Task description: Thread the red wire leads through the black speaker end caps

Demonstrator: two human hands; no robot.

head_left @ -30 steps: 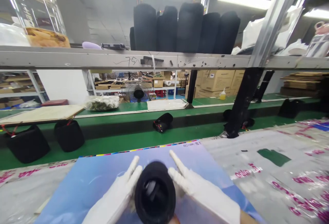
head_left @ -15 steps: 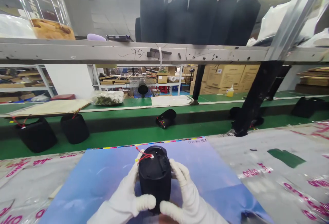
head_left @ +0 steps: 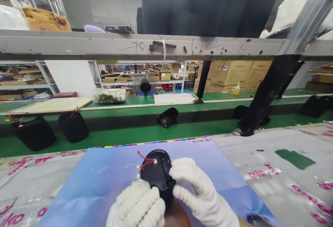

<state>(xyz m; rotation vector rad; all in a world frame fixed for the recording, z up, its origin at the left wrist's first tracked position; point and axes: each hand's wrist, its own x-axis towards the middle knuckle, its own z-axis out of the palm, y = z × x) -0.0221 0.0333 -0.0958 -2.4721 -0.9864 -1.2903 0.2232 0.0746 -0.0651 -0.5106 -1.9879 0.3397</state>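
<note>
A black casing (head_left: 156, 171), rounded and with an oval end facing up, stands slightly tilted at the near middle of the blue printed sheet (head_left: 109, 171). Red wires (head_left: 145, 159) with small connectors come out of a hole in its top. In a white knitted glove, my left hand (head_left: 140, 204) has its fingers curled against the casing's near left side and hides part of it. My right hand (head_left: 200, 188), gloved too, grips the right edge between fingers and thumb. Below the casing shows a reddish-brown rounded surface (head_left: 178, 216) that I cannot identify.
Similar black casings (head_left: 74, 126) lie along the green conveyor belt (head_left: 125, 135) ahead. A shelf beam (head_left: 104, 46) crosses above, carrying tall black cylinders (head_left: 182, 8). A dark post (head_left: 265, 91) stands at right. Printed plastic sheeting (head_left: 281, 188) covers the bench on both sides.
My left hand has moved from the casing's left side to its front, with fingers now curled. The right hand's grip has shifted, and the casing's top tilts more toward me.
</note>
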